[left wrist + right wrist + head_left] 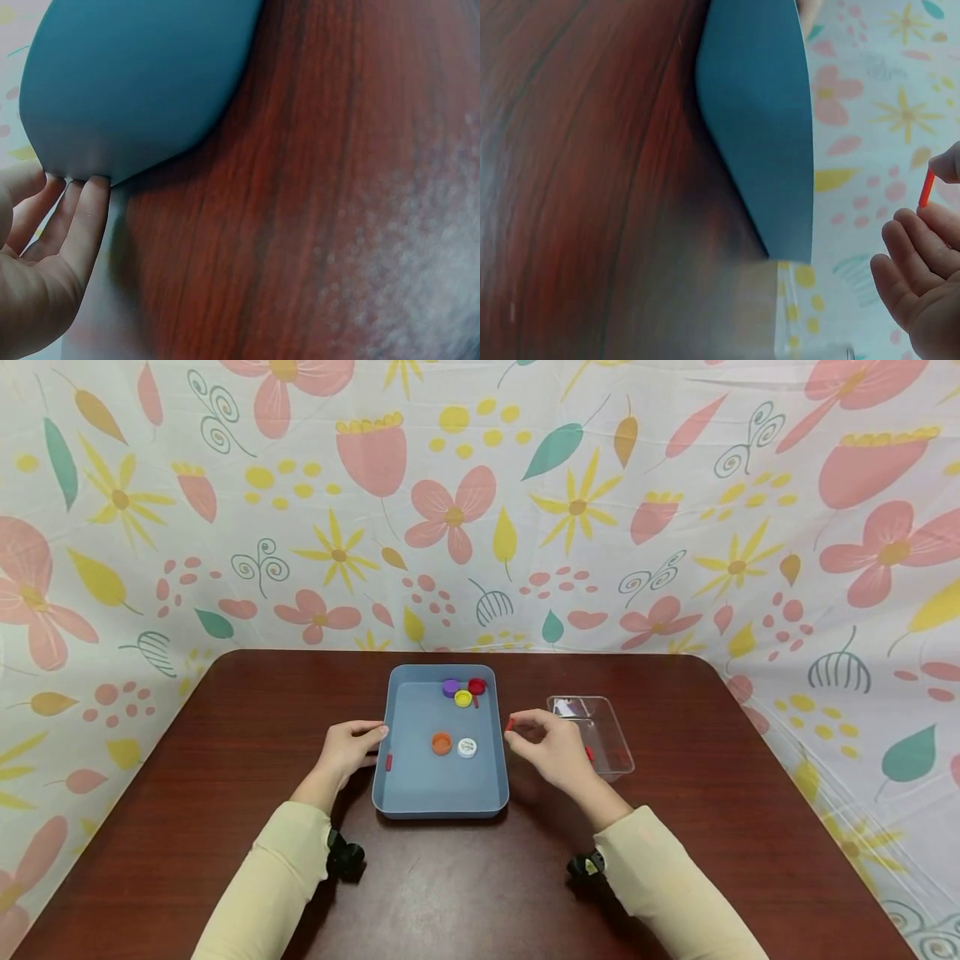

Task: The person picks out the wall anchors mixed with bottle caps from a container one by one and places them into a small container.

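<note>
A blue-grey tray (442, 806) lies on the table. My left hand (351, 747) holds its left side, fingertips against the outer wall and a digit over the rim. My right hand (551, 747) pinches a small red stick (927, 187) between thumb and forefinger, just off the tray's right rim. Inside the tray are purple (451, 688), yellow (463, 699) and red (476, 687) round caps at the back, with a red stick (476, 702) beside them. An orange cap (442, 743) and a white disc (467, 748) sit mid-tray. Another red stick (388, 763) lies near its left wall.
Partly behind my right hand stands a clear divided plastic box (611, 739) with red pieces (589, 754) in it. The dark wooden table (465, 893) reaches back to a flower-patterned cloth (480, 527).
</note>
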{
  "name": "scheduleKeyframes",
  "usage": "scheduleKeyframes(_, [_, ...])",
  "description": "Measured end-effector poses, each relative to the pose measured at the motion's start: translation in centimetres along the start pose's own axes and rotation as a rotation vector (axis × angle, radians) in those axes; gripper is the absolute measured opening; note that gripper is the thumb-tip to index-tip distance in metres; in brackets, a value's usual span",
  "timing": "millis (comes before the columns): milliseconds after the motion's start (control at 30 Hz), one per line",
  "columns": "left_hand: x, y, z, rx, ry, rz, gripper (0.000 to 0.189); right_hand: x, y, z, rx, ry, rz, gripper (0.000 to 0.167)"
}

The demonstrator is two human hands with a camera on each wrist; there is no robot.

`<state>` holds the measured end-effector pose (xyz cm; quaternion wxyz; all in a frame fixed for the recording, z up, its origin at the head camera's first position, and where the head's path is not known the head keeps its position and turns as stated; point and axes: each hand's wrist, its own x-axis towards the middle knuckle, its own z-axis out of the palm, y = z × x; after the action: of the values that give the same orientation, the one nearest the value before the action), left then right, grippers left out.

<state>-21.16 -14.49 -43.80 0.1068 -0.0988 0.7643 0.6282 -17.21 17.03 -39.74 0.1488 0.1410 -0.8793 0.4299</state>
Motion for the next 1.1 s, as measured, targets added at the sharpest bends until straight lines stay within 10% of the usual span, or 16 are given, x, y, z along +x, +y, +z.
scheduleKeyframes(533, [-0.1,0.1,-0.2,0.002,0.002,0.01,0.04,-0.7,2.7,-5.3,-0.066,0.135,0.081,0.027])
scheduleKeyframes(1100, [0.0,0.0,0.0,-0.002,0.007,0.018,0.039,-1.0,3.2,-5.7,-0.067,0.205,0.131,0.026])
